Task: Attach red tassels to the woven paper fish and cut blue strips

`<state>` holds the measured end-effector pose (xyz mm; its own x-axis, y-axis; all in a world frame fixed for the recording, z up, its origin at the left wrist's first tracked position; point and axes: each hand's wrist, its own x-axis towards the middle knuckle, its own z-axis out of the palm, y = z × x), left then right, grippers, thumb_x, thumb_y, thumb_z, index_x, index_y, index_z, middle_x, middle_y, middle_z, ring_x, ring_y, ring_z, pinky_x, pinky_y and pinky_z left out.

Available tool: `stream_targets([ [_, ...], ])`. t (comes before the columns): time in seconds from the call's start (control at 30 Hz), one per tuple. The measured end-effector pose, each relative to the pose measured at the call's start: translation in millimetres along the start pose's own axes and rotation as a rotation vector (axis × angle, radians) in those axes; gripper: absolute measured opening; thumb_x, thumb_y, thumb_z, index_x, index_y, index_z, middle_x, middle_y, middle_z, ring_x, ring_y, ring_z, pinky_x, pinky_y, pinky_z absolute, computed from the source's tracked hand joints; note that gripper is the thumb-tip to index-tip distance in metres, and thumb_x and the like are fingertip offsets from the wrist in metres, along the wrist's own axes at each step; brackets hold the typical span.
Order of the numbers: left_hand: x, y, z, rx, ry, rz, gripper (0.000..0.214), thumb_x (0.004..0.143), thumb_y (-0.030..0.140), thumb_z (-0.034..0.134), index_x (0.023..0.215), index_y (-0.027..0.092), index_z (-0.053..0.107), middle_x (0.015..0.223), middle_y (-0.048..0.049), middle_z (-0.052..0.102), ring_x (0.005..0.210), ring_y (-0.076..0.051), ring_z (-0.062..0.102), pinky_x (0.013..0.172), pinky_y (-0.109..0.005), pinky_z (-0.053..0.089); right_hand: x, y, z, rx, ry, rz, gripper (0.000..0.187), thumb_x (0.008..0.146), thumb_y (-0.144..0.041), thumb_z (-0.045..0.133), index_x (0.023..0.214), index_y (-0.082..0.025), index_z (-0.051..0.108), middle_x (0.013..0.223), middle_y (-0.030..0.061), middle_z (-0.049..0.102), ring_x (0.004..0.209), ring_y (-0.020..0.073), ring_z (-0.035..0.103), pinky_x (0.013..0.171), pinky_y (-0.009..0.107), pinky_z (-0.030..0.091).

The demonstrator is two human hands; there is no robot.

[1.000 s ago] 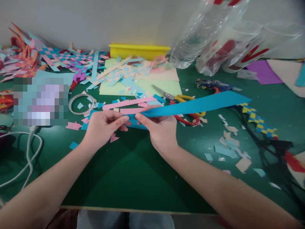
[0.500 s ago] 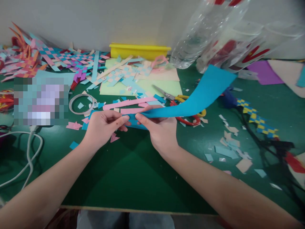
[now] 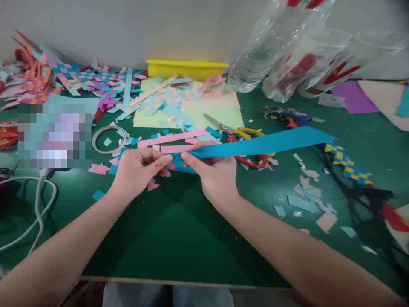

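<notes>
Above the middle of a smooth green table [image 3: 179,238], a long, flat strip of bright blue paper [image 3: 262,145] is held between two bare hands. The left hand [image 3: 136,170] has its thumb and fingers clamped on the paper toward its left end. The right hand [image 3: 220,175] pinches it just beside, thumb on top and fingers curled behind; the two thumb tips point toward each other, a small gap between them. From the right hand the strip's free part reaches out to the right, widening toward a slanted tip and passing over part of the metal scissors with red and yellow handles [image 3: 225,128]. More blue paper shows under the hands; whether it belongs to the same strip, I cannot tell.

Just beyond the hands lie narrow pink paper strips [image 3: 172,138], and left of those a round, pale roll of tape [image 3: 94,142]. Farther back, a pale green paper sheet [image 3: 153,121] carries loose woven paper, in front of a long yellow plastic box [image 3: 187,70] by the wall. To the right, near the strip's tip, is a blue-and-yellow checked woven band [image 3: 348,164], with small pale paper scraps [image 3: 302,204] scattered nearer the right forearm.
</notes>
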<state>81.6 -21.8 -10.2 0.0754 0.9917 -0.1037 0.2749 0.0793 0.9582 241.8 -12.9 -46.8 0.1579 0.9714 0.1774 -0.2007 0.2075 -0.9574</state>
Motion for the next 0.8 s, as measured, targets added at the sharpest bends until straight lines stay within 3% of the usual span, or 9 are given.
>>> stream_targets([
  [0.8,-1.4,0.6,-0.3,0.093,0.001,0.086,0.016,0.081,0.034,0.065,0.080,0.019,0.068,0.074,-0.0026,0.073,0.060,-0.014,0.067,0.058,-0.023,0.056,1.0,-0.9,-0.4,-0.013,0.004,-0.006,0.023,0.062,-0.032,0.082,0.074,-0.023,0.065,0.073,-0.0030,0.066,0.063,0.0142,0.065,0.061,0.032,0.059],
])
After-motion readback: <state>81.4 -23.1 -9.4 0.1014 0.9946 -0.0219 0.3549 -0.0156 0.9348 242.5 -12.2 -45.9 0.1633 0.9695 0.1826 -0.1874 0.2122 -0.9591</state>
